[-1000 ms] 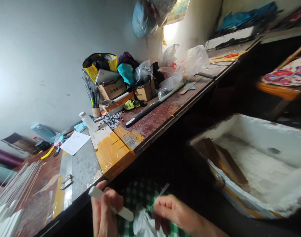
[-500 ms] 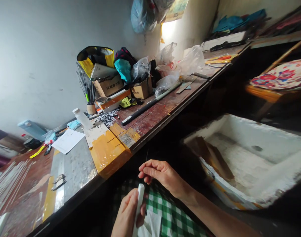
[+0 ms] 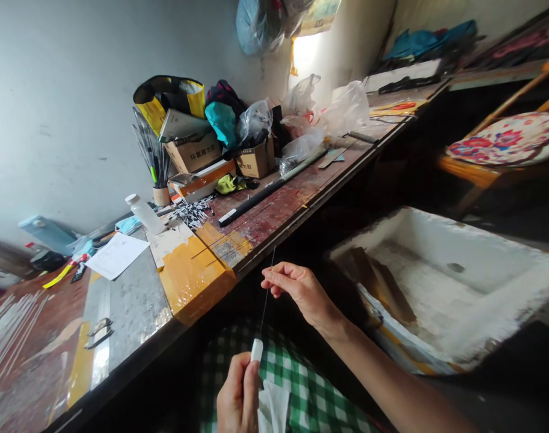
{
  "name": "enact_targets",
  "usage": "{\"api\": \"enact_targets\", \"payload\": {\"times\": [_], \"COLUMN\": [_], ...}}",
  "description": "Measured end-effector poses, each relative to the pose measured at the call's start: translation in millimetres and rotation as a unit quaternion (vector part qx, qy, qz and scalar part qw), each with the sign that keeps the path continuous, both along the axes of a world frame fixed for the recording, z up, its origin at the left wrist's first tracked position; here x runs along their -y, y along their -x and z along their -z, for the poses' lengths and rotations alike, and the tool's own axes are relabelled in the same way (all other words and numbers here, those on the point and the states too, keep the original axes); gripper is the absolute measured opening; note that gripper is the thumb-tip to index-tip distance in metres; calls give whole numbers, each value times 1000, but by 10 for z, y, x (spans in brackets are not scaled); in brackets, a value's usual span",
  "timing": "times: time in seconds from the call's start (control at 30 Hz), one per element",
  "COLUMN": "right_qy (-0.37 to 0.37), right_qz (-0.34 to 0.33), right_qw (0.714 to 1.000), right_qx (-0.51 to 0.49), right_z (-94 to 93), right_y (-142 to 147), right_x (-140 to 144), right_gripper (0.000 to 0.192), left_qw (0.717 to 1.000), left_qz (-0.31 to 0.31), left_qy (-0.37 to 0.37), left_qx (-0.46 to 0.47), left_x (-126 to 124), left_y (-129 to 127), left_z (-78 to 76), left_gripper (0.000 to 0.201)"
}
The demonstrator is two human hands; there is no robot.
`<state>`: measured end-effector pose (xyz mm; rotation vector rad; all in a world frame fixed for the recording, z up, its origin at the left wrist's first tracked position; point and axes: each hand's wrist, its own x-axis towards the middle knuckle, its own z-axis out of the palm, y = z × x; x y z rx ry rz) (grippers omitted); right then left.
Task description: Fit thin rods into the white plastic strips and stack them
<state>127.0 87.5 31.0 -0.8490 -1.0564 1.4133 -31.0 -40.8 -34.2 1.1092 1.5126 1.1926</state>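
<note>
Nearest you, above the green-and-white checked cloth (image 3: pixel 310 391) over your lap, your left hand (image 3: pixel 239 391) grips a slim white bar (image 3: pixel 257 350) upright between thumb and fingers, its top end left bare, presumably so the thin dark straight rod (image 3: pixel 265 304) can meet it. Your right hand (image 3: pixel 300 287) pinches that rod higher up between thumb and fingertips, probably to keep something so fine in line. Whether the rod's lower end is inside the bar or only touching it, you cannot tell. A crumpled white cloth (image 3: pixel 274 406) lies just beside your left hand.

Beyond your hands, the worn red-brown desk (image 3: pixel 69 304) runs away diagonally. Thin white rods (image 3: pixel 15 325) lie side by side at its left, likely for easy picking. The orange-brown taped block (image 3: pixel 197 279) sits at its edge; behind it stand a translucent white bottle (image 3: pixel 145 214) and a heap of small black-and-white pieces (image 3: pixel 190 211).

To your right, below the desk, sits a scuffed white rectangular tub (image 3: pixel 490 255). Farther off are a wooden chair with a floral cushion (image 3: pixel 504 139) and the plain grey wall (image 3: pixel 67 108).
</note>
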Motion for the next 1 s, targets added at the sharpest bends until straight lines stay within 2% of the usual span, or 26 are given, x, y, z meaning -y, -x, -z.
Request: {"api": "enact_targets", "payload": {"times": [0.2, 0.37, 0.53, 0.63, 0.7, 0.8, 0.93, 1.0], "right_qy": [-12, -14, -25, -39, -53, -69, -68, -74], "right_qz": [13, 13, 11, 5, 0, -46, -162, -184], "right_qw": [1000, 1000, 999, 998, 996, 986, 932, 908], "right_qx": [5, 17, 36, 57, 73, 142, 316, 368], "right_z": [-24, -42, -71, -111, -125, -63, 182, 313], "right_y": [-59, -102, -128, -158, -176, -168, -115, -109], "right_x": [-129, -230, -352, -380, -321, -82, 341, 497], "right_gripper": [25, 26, 26, 30, 38, 41, 35, 29], "left_qw": [999, 998, 999, 996, 985, 959, 927, 918], "left_qz": [-19, -31, -45, -63, -96, -139, -117, -108], "left_qy": [-22, -23, -19, -5, -5, -24, -51, -60], "left_qx": [-46, -44, -11, 69, 144, 247, 354, 378], "left_x": [31, 53, 64, 26, -43, -213, -507, -652], "left_y": [-30, -40, -75, -88, -72, -23, -28, -76], "left_z": [-16, 9, 97, 156, 149, 31, -208, -283], "left_gripper": [44, 45, 43, 44, 43, 39, 28, 23]}}
